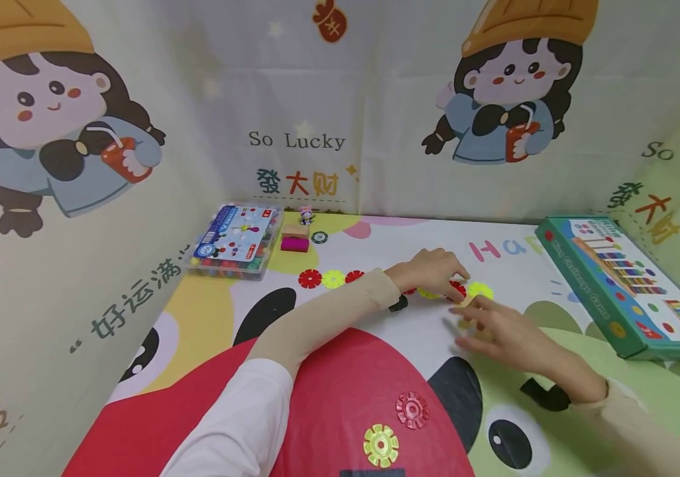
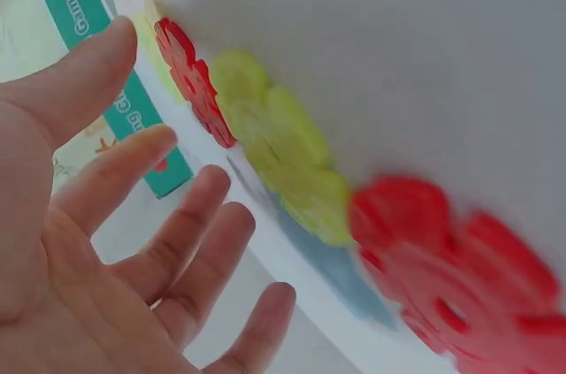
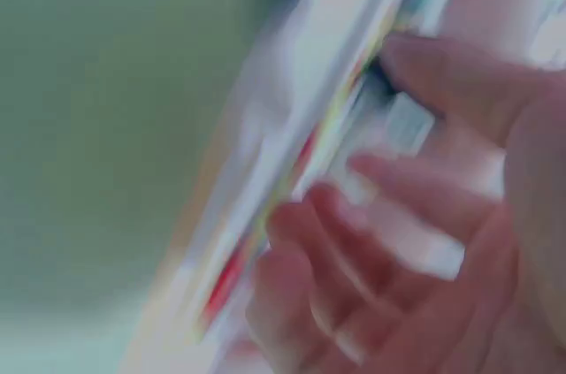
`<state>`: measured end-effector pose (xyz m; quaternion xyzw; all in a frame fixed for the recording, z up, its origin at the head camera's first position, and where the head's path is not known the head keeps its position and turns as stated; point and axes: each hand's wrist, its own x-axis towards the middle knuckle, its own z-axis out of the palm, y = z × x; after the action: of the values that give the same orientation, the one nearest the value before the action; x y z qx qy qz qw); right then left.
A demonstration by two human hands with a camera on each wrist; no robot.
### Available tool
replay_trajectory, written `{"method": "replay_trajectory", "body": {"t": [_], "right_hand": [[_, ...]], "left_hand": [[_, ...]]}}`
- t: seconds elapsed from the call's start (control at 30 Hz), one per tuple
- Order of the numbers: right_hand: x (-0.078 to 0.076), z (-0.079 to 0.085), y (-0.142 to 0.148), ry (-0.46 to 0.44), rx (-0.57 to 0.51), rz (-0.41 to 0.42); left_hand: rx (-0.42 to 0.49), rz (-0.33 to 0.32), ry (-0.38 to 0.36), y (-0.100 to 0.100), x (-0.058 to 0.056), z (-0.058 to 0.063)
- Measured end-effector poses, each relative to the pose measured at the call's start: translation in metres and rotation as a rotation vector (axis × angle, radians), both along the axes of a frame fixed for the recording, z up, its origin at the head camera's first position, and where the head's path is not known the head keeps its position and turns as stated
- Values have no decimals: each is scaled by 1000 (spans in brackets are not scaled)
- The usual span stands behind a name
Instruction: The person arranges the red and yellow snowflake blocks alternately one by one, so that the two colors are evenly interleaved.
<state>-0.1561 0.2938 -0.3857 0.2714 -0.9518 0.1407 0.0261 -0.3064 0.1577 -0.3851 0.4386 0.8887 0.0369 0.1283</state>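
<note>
A row of flower-shaped plastic discs, red and yellow by turns, runs across the tabletop; a red disc (image 1: 310,279) marks its left end and a yellow disc (image 1: 480,290) its right end. My left hand (image 1: 435,268) reaches over the right part of this row, hiding some of it. In the left wrist view its fingers (image 2: 177,250) are spread and relaxed beside a yellow disc (image 2: 283,148) and a red disc (image 2: 451,268), gripping nothing. Just below the right end, my right hand (image 1: 504,331) hovers with loosely bent fingers and nothing between them; its wrist view is blurred.
Nearer me lie a loose red disc (image 1: 412,410) and a loose yellow disc (image 1: 381,445). A clear plastic case (image 1: 232,242) stands at the back left, beside a magenta block (image 1: 295,244) and a small figurine (image 1: 307,215). At the right is a green game box (image 1: 632,285).
</note>
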Motion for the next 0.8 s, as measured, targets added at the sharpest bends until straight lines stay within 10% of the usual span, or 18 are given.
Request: {"method": "replay_trajectory", "body": {"t": [0.17,0.33,0.8], "right_hand": [[53,-4,-55,-104,17,281],[70,-13,-79,4,92,441],[49,-12,-69,-241,-37,293]], "left_hand": [[-23,-38,4,16,5,-2],[-83,-83,70,24,10,-7],[-41,-48,51,26,9,-11]]}}
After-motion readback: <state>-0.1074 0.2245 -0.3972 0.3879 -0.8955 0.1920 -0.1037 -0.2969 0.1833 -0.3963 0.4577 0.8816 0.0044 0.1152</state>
